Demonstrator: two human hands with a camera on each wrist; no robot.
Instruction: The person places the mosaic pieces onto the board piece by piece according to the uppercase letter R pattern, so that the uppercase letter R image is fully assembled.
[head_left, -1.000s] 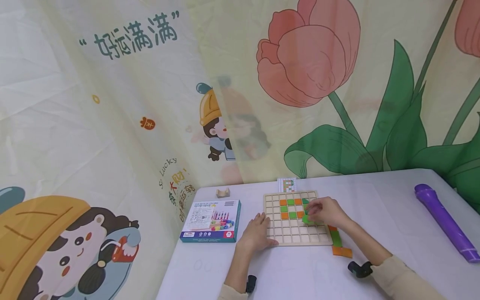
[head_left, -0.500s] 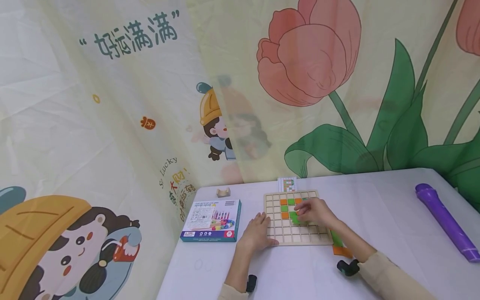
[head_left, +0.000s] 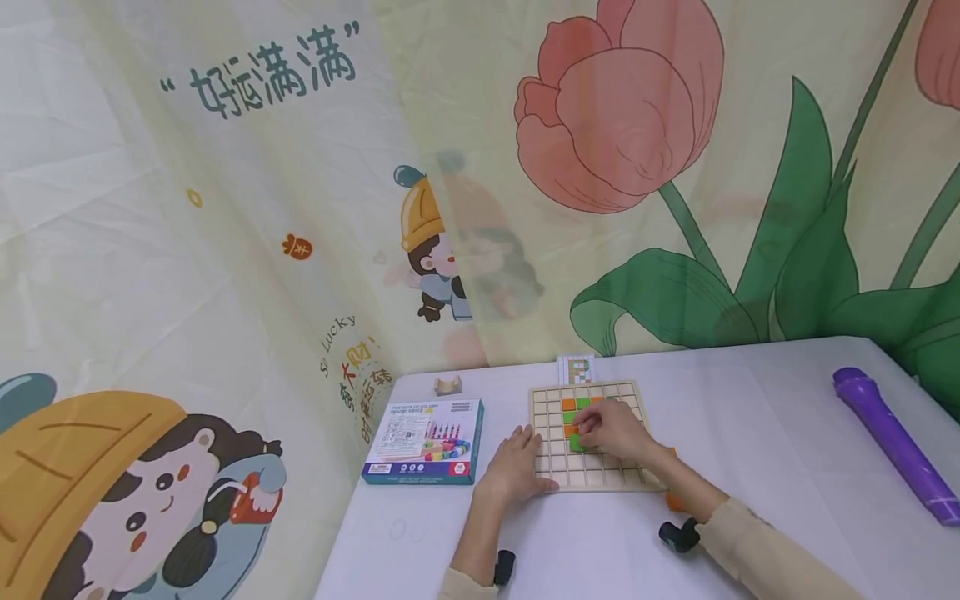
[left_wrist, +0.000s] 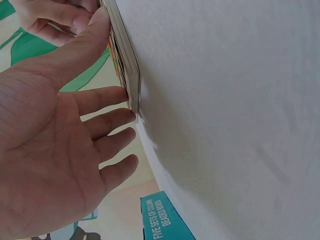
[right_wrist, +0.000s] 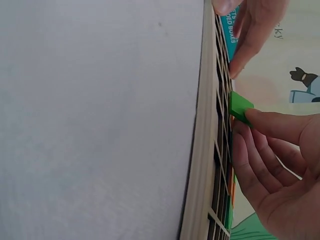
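Observation:
A wooden grid board (head_left: 555,475) lies on the white table, with several orange and green square tiles set in its upper middle cells. My right hand (head_left: 618,429) is over the board and pinches a green square tile (right_wrist: 241,106) between thumb and fingers, close over the cells just below the tiled rows. It covers part of the tile pattern in the head view. My left hand (head_left: 513,467) rests at the board's left edge with fingers extended; in the left wrist view its thumb (left_wrist: 90,37) lies along the near edge and its fingertips touch the side.
A teal-edged box (head_left: 423,442) lies left of the board, a small wooden piece (head_left: 447,385) behind it. A coloured pattern card (head_left: 576,369) stands past the board's far edge. An orange tile (head_left: 675,502) shows by my right forearm. A purple microphone-shaped object (head_left: 896,446) lies far right.
My right hand has moved left across the board with the green tile, from the right side of the tiled area to its lower left. The left hand stays in place.

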